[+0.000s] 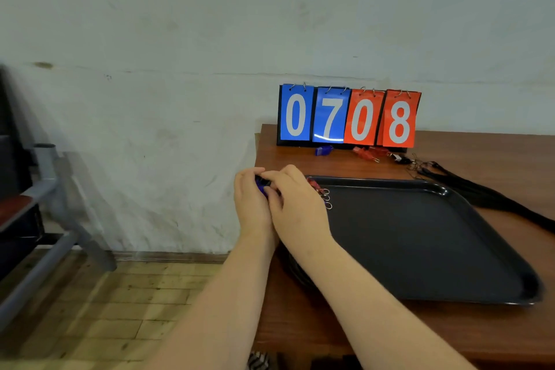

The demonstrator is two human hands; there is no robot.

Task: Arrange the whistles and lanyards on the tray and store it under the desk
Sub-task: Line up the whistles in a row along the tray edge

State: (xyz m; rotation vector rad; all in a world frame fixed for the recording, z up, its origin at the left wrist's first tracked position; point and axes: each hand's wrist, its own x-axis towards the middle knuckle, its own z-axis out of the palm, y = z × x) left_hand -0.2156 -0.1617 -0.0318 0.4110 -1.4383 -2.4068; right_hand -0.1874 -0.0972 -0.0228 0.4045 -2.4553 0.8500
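Observation:
Both hands meet at the desk's left edge, just left of the black tray. My left hand and my right hand together grip a blue whistle, mostly hidden between the fingers. Whistles with metal rings lie in the tray's far-left corner, partly behind my right hand. A loose blue whistle and red whistles lie on the desk in front of the scoreboard. Black lanyards stretch along the desk to the right of the tray.
A flip scoreboard reading 0708 stands at the back of the wooden desk, against the wall. A grey metal frame stands at the left above the wood-block floor.

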